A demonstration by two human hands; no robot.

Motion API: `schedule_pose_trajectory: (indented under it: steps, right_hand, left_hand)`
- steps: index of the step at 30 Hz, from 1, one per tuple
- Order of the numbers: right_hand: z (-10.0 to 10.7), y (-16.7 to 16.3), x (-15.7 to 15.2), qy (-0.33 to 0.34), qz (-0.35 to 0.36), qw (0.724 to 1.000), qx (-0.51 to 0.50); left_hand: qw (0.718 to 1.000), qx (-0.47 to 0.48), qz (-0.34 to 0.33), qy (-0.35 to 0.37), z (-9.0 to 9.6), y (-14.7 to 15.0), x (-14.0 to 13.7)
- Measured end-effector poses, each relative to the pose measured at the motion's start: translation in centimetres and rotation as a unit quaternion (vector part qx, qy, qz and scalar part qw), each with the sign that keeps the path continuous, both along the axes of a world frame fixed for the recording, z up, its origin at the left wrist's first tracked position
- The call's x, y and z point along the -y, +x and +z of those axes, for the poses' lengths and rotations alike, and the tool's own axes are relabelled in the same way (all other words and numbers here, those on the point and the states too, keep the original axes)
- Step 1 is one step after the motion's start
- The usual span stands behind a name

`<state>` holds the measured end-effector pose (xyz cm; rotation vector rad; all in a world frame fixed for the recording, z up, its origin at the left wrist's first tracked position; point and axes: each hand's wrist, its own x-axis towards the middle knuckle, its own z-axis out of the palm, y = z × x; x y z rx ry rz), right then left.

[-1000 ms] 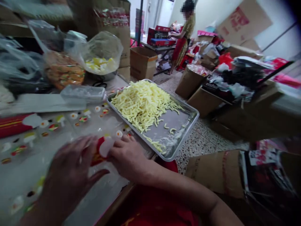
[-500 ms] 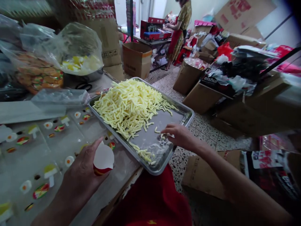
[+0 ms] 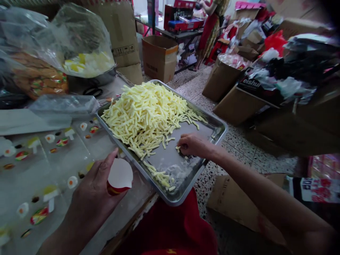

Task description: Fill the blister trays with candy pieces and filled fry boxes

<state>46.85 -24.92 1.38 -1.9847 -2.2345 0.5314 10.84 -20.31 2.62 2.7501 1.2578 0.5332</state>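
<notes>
My left hand is wrapped round a small french fry box, white on the inside and red on the outside, held beside the tray's near left edge. On the table's corner lies a metal tray with a large heap of pale yellow fries. Over the bare part of the tray, my right hand has its fingers curled and pinched at the tray floor. A few fries show at those fingertips; how many are inside is hidden. More loose fries and white powder lie near the tray's close corner.
Small food-print pieces lie over the table at left. Behind them are clear bags of bun-like pieces and yellow-white pieces, plus black scissors. Cardboard boxes crowd the floor. A person in a red apron stands at the back.
My right hand has moved slightly left across the tray, and its fingers have closed more around the loose fries. My left hand still holds the box. The view has tilted down a little.
</notes>
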Motion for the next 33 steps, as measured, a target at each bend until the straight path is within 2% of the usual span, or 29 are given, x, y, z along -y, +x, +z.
schedule_pose_trajectory:
  steps: [3,6,8,10,13,16,18,20,22,25,28,30,33]
  right_hand:
    - [-0.1,-0.9,-0.3,0.062,-0.031,0.997,0.021]
    - [0.4,-2.3,-1.3,0.118,-0.093,0.989,-0.010]
    - [0.6,-3.4,-2.2,0.112,-0.153,0.981,-0.024]
    - [0.4,-4.5,-2.8,0.086,-0.185,0.979,-0.018]
    - [0.0,-5.8,-3.1,0.065,-0.186,0.980,0.019]
    - [-0.2,-7.1,-2.8,0.059,-0.168,0.981,0.075]
    - [-0.3,-7.8,-2.6,0.032,-0.151,0.983,0.105]
    - [-0.5,-8.3,-2.5,0.015,-0.137,0.983,0.121]
    - [-0.8,-8.2,-2.3,0.025,-0.139,0.982,0.125]
    - [-0.9,-7.1,-1.8,0.038,-0.191,0.977,0.083]
    - [-0.2,-5.7,-0.6,0.058,-0.259,0.964,-0.032]
    - [0.7,-5.3,0.4,0.099,-0.229,0.965,-0.085]
    - [2.3,-5.6,1.8,0.152,-0.070,0.985,-0.038]
  left_hand:
    - [1.000,-0.006,-0.004,-0.008,-0.3,0.3,0.0]
    - [1.000,0.006,-0.024,-0.008,-0.5,0.9,0.1]
    - [0.999,0.013,-0.030,-0.010,-0.4,1.1,0.0]
    - [0.999,0.020,-0.023,-0.018,-0.2,1.2,-0.1]
    - [0.999,0.031,-0.016,-0.037,0.2,1.4,-0.6]
    - [0.997,0.041,-0.038,-0.049,0.6,2.0,-1.3]
    - [0.997,0.044,-0.049,-0.048,0.9,2.6,-1.7]
    - [0.997,0.035,-0.052,-0.046,1.2,3.4,-1.9]
    - [0.996,0.010,-0.061,-0.057,1.5,4.2,-1.7]
    - [0.991,-0.055,-0.081,-0.092,1.9,6.1,-1.3]
    - [0.982,-0.114,-0.089,-0.124,2.1,8.9,-1.3]
    - [0.976,-0.140,-0.093,-0.135,2.0,11.0,-1.6]
    - [0.970,-0.136,-0.135,-0.151,1.5,14.0,-2.2]
